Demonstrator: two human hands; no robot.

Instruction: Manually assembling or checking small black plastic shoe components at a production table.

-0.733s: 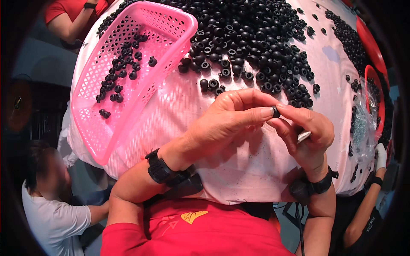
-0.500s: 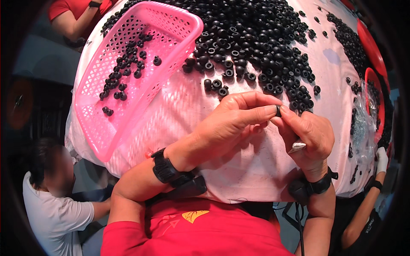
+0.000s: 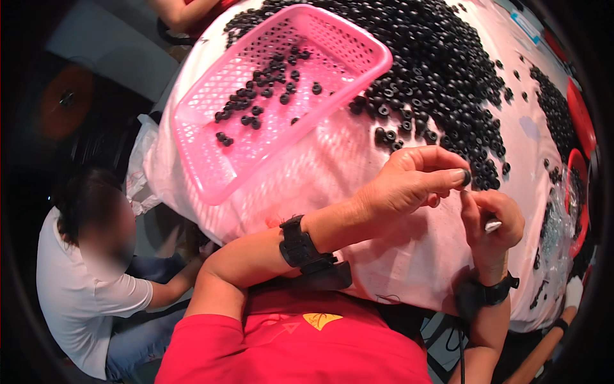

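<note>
My left hand (image 3: 409,182) pinches a small round black part (image 3: 466,178) between thumb and forefinger, just above the cloth. Just to the right and a little lower, my right hand (image 3: 501,217) is closed with its fingers curled. A short whitish object (image 3: 492,225) sticks out from that hand; its kind cannot be made out. The fingertips of both hands are close but apart. Beyond them spreads a large heap of similar black parts (image 3: 441,96), some showing a ring-like opening. A pink perforated plastic basket (image 3: 281,150) stands to the left with several joined black parts inside.
A pale pink cloth (image 3: 307,185) covers the table. At the right are red trays (image 3: 579,115), more black parts and clear plastic bags (image 3: 559,221). A person in a white shirt (image 3: 89,288) sits at the left; other people's arms show at the far left and right edges.
My right hand has come away from the black part and dropped slightly, leaving it in my left fingers. The whole view has shifted, so the basket and heap appear farther right.
</note>
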